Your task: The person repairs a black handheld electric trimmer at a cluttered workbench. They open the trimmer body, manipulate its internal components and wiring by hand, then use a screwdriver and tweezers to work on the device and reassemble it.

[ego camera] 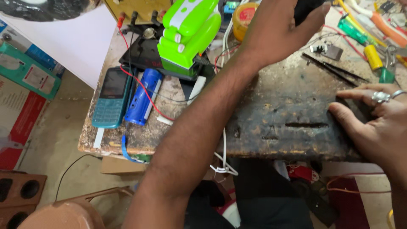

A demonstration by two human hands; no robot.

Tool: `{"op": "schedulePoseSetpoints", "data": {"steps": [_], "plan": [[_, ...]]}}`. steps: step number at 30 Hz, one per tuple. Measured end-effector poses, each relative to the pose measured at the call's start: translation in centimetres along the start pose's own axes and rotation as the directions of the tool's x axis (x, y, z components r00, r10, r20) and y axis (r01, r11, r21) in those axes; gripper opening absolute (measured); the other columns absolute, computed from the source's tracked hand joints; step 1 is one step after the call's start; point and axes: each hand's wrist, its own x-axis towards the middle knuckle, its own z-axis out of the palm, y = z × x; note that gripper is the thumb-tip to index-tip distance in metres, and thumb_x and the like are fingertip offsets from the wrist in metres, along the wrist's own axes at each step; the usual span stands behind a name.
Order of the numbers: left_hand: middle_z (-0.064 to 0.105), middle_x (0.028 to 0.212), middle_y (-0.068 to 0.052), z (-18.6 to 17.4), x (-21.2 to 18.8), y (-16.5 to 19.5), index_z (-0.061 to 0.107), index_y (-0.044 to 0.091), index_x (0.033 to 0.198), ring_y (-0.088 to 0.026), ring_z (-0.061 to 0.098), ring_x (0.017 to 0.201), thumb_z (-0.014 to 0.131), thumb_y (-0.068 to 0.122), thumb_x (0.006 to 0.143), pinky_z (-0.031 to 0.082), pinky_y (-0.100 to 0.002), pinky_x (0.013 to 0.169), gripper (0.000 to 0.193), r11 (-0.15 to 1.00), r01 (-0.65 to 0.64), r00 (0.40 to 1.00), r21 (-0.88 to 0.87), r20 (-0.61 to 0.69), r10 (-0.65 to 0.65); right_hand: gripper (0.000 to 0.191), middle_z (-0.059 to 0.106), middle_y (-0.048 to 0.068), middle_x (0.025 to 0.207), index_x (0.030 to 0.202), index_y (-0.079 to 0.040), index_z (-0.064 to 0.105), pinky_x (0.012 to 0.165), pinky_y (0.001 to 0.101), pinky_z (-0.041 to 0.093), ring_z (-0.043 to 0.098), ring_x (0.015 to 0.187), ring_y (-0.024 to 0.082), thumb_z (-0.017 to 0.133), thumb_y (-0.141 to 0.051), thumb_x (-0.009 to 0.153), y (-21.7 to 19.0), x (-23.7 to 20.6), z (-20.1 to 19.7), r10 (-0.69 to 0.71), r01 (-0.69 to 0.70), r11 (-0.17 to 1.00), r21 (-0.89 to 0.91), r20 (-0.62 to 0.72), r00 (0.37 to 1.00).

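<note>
Left hand (280,29) closed around dark tool handle (306,9) at desk (280,114) rear. Right hand (377,123) open, flat on dark flat piece (354,111). No joining visible yet.

Black object (307,7) in left hand (277,32) cut off by top edge; right hand (377,123) perhaps covers dark device.

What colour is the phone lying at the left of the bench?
Teal, with a dark screen; the phone shows clearly in the head view.
</note>
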Motion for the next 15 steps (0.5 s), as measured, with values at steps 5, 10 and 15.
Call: {"op": "schedulePoseSetpoints", "data": {"steps": [5,10,15], "plan": [[0.066,0.064,-0.001,0.6,-0.5,-0.8,0.071,0.01,0.089,-0.011,0.064,0.055,0.067,0.036,0.095,0.047,-0.034,0.053,0.027,0.988,0.14,0.984,0.07,0.099,-0.146,0.025,0.07,0.016,0.108,0.113,-0.004,0.077,0.083,0.0343,0.056,0.069,0.093,0.024,0.086,-0.022,0.098,1.0,-0.2,0.2,0.03,-0.031,1.0,0.006,0.03,0.999],[0.065,0.065,0.0,0.9,-0.4,-1.0,0.068,0.008,0.09,-0.01,0.063,0.055,0.067,0.036,0.095,0.048,-0.032,0.053,0.029,0.987,0.144,0.985,0.072,0.089,-0.15,0.023,0.071,0.015,0.109,0.113,-0.004,0.077,0.093,0.0344,0.056,0.067,0.101,0.024,0.085,-0.019,0.098,1.7,-0.5,0.6,-0.087,0.086,0.995,-0.039,-0.015,0.996],[0.067,0.074,-0.005,0.6,-0.5,-0.5,0.067,0.009,0.098,-0.018,0.067,0.064,0.068,0.038,0.095,0.051,-0.035,0.061,0.029,0.995,0.062,0.998,0.072,0.009,-0.063,0.023,0.071,0.015,0.107,0.111,-0.003,0.077,0.095,0.0354,0.055,0.067,0.103,0.025,0.086,-0.021,0.1,2.1,-0.6,0.9,-0.08,0.079,0.996,-0.047,-0.011,0.997]]}}
